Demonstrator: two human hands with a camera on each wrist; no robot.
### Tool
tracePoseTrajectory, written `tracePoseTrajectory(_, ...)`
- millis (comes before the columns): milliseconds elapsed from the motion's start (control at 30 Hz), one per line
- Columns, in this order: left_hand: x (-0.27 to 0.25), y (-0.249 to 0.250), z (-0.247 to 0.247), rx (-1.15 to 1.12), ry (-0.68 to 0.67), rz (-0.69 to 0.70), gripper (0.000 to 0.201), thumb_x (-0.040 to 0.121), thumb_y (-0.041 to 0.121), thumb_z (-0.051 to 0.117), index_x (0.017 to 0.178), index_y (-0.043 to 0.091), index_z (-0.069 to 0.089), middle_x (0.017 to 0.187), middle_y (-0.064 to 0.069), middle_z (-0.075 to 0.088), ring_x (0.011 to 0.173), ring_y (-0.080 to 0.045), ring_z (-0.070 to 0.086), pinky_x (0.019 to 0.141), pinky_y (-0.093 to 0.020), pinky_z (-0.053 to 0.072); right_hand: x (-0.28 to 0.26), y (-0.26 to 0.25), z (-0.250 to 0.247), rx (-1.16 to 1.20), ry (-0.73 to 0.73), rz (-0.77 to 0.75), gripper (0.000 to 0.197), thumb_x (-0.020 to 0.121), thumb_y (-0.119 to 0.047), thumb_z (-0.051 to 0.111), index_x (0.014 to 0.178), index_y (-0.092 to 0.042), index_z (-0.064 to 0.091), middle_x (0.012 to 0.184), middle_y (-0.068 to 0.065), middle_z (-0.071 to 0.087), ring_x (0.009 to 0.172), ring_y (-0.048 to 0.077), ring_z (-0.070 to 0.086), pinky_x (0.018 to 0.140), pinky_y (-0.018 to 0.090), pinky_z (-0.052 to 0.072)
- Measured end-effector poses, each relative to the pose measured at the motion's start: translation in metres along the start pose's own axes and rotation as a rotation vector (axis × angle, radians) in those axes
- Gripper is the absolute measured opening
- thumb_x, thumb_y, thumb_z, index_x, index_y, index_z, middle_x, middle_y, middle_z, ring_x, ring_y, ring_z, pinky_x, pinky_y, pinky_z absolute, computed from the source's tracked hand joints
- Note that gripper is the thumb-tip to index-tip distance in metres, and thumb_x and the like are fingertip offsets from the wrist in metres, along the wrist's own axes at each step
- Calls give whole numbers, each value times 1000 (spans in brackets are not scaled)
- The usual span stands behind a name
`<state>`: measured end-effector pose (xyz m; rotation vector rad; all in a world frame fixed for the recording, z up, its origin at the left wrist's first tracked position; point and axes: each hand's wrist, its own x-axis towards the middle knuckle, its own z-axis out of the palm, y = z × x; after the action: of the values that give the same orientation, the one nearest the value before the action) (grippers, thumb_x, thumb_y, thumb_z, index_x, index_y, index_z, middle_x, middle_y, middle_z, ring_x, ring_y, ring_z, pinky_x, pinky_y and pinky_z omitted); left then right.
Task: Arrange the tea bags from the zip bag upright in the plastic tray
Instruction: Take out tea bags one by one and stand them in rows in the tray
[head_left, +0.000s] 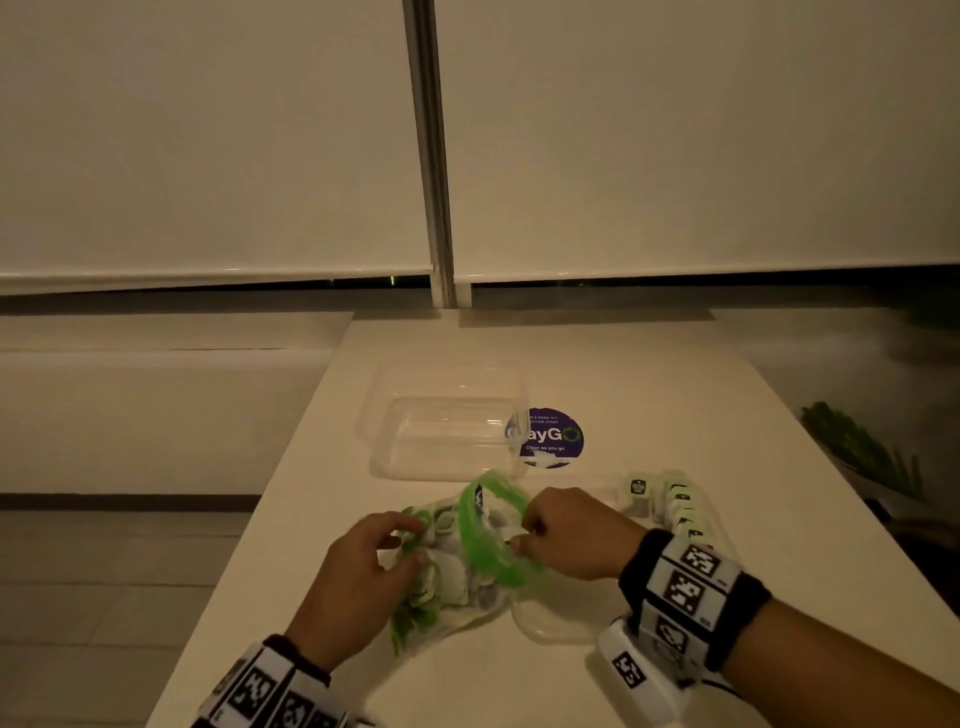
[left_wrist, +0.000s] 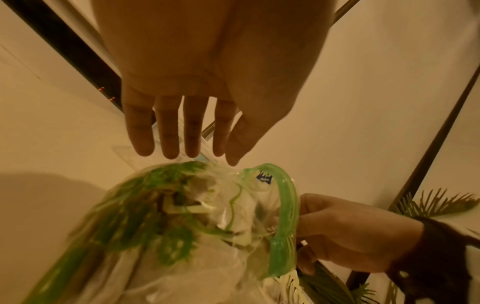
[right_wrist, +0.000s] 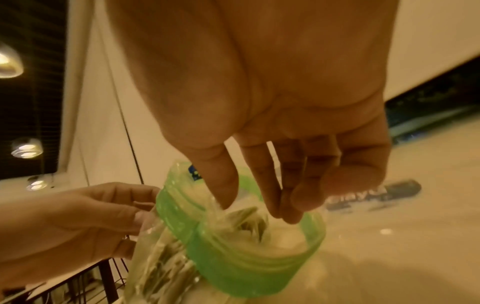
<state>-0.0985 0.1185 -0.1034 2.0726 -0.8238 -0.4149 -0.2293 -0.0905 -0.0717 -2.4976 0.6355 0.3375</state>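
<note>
Although a row of tea bags (head_left: 684, 506) already stands upright in a tray (head_left: 716, 512) just right of the right hand (head_left: 571, 532), most of the job looks undone: the zip bag (head_left: 457, 561) on the pale table (head_left: 675, 395) is full of crumpled green-and-white sachets. Its soft, clear film wrinkles under the left hand (head_left: 358, 571), whose fingers curl onto the side of it, while the right hand's thumb and fingers pinch the thick green zip rim (right_wrist: 233, 242), holding the mouth open in a loop. A rigid clear rectangular container (head_left: 447, 431) sits empty beyond, partly over a round purple sticker (head_left: 553, 439).
</note>
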Motion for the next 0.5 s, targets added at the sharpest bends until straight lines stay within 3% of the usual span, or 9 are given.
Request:
tracePoseTrajectory(67,-1,-3,3,-16,-6,-10,20,83,16,70,97,31,67,104,16,65,96,1,62,76,-28,56,4,-1,1,33,-27,13,31,90,-38,63,79,-9,61,77,5,58,73,22,55,66,30,41)
tracePoseTrajectory(167,0,-4,5,-45,5,-9,21,83,14,70,95,30,67,101,15,66,93,3,62,73,-21,54,8,-2,1,66,-19,18,31,89,-35,66,110,-12,66,106,6,66,97,22,61,83,30,49)
tracePoseTrajectory(233,0,-4,6,-62,4,-6,21,82,13,70,93,31,67,101,15,66,93,1,62,72,-20,53,9,-5,1,100,15,14,36,89,-31,66,120,-14,64,114,6,66,100,19,61,87,26,48)
tracePoseTrajectory(333,1,-6,6,-73,0,-3,22,82,12,71,91,31,68,99,15,67,92,2,62,73,-25,55,13,-7,4,144,62,4,24,91,-24,65,112,-14,69,111,7,69,93,17,61,78,21,43)
tracePoseTrajectory(500,1,-11,5,-87,-10,-11,22,81,14,73,92,32,69,95,23,65,93,2,62,76,-33,57,15,-3,6,189,117,5,18,93,-16,59,104,-10,72,108,7,71,93,17,62,79,22,45)
